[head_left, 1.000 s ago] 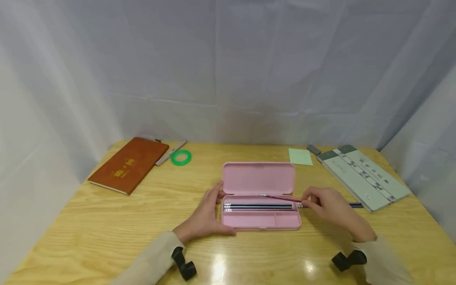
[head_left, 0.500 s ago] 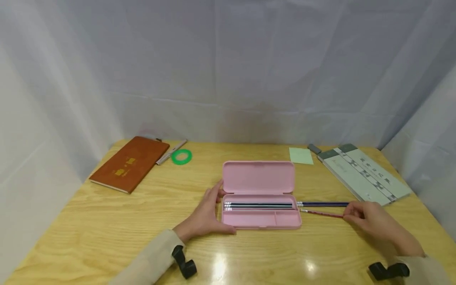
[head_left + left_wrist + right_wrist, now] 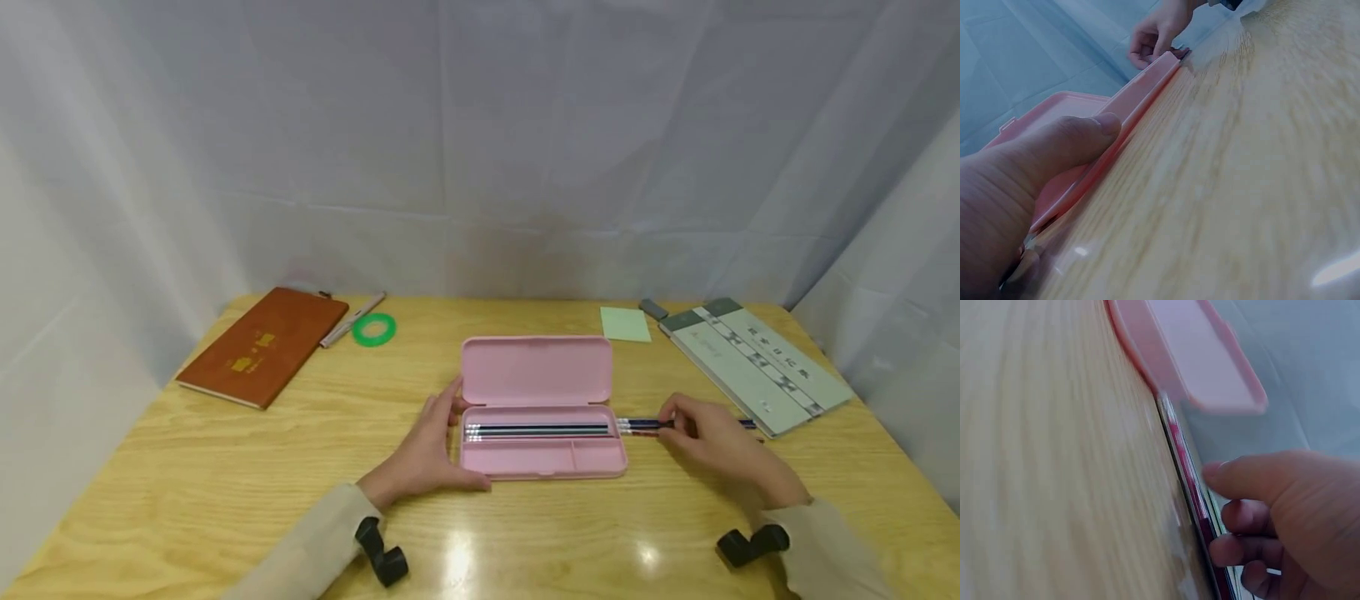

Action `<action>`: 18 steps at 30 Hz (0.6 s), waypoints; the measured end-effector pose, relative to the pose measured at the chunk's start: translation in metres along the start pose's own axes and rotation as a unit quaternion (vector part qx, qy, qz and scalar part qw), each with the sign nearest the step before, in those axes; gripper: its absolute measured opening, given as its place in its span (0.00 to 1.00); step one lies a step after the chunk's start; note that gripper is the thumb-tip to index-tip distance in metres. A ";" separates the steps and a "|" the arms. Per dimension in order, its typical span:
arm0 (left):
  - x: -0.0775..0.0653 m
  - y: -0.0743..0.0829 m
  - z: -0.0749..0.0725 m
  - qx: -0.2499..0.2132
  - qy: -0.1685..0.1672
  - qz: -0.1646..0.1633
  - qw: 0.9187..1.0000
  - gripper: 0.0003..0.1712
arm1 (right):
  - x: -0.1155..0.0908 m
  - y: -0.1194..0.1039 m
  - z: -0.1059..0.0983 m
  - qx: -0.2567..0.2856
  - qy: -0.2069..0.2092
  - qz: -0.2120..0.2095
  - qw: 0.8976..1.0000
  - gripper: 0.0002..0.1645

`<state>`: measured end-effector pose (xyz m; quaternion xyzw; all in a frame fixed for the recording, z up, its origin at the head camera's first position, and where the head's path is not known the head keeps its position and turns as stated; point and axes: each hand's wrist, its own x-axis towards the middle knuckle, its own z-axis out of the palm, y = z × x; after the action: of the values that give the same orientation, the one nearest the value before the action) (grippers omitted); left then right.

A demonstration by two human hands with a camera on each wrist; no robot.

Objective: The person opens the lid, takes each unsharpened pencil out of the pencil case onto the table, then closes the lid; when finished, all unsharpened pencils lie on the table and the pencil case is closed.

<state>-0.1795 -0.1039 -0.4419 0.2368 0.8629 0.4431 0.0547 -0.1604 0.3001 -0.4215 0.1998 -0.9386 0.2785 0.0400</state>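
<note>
A pink pencil case [image 3: 517, 460] lies with its lid [image 3: 536, 370] raised, in the middle of the table. Several pencils [image 3: 536, 430] lie lengthwise in its long back compartment. My left hand [image 3: 427, 454] holds the case at its left end, thumb along the front edge, fingers at the far side. Right of the case, more pencils, dark blue ones and a red pencil [image 3: 643, 433], lie side by side on the table. My right hand [image 3: 708, 433] is over them, fingertips at the pencils. In the right wrist view its thumb stands apart from the bent fingers; whether it pinches a pencil is unclear.
A brown notebook [image 3: 262, 346], a pale pen [image 3: 352, 320] and a green tape roll [image 3: 374, 330] lie at the back left. Pale green sticky notes [image 3: 625, 325], a grey block [image 3: 653, 309] and a grey-green notebook [image 3: 757, 367] lie at the back right.
My right hand has carried the red pencil out of the case to the right and laid it beside the blue pencils. It is now farther left over them. The left hand keeps its hold.
</note>
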 end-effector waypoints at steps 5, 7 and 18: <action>0.000 0.000 0.000 0.000 0.005 0.004 1.000 0.81 | 0.025 -0.021 0.016 0.002 -0.001 -0.040 0.999 0.06; 0.000 -0.001 0.000 -0.001 0.006 0.006 1.000 0.81 | 0.034 -0.031 0.022 -0.016 -0.005 -0.059 0.998 0.05; 0.001 -0.002 0.001 -0.003 0.003 0.003 1.000 0.82 | 0.070 -0.075 0.054 -0.148 -0.026 -0.144 0.978 0.03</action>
<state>-0.1805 -0.1038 -0.4445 0.2375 0.8609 0.4469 0.0514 -0.1929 0.1892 -0.4155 0.3321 -0.9314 0.1227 0.0847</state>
